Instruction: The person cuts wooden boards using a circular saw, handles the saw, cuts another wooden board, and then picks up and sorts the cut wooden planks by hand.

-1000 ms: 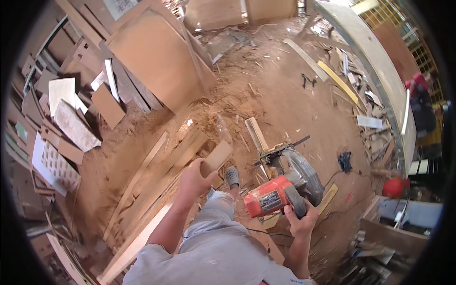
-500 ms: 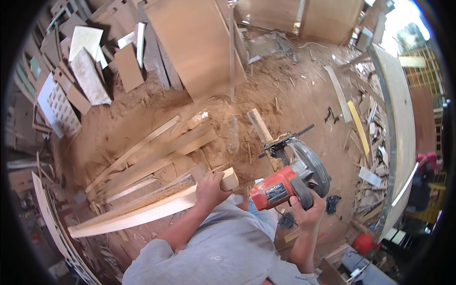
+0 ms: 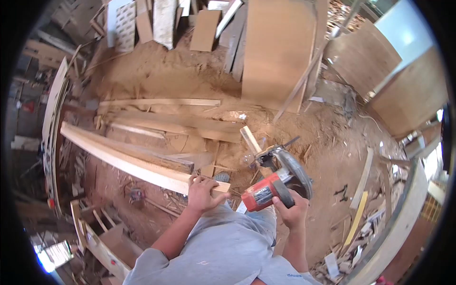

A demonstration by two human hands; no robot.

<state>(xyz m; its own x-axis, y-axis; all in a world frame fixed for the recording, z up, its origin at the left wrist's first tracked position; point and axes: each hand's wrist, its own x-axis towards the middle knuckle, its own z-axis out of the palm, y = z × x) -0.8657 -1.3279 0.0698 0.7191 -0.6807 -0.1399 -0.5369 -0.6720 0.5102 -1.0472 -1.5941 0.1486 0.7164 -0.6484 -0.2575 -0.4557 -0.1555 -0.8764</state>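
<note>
My left hand (image 3: 203, 194) is wrapped over the near end of a long pale wooden beam (image 3: 137, 168), which stretches away to the left. A darker, rough plank (image 3: 173, 162) lies along the beam's far side. My right hand (image 3: 293, 209) grips the handle of a red and grey circular saw (image 3: 266, 190), held in the air in front of my body. Beyond the saw's base, a short light wood piece (image 3: 251, 139) points forward; whether it touches the saw I cannot tell.
Several planks (image 3: 161, 102) lie on the sawdust-covered floor ahead. A large brown board (image 3: 278, 52) leans upright behind them, with offcuts beside it. A yellow strip (image 3: 356, 218) and wood scraps lie at the right. A wooden frame (image 3: 99, 237) stands at the lower left.
The view has turned left. My left hand moved from near a small wood piece to the long beam's end and stays on it. My right hand still holds the saw.
</note>
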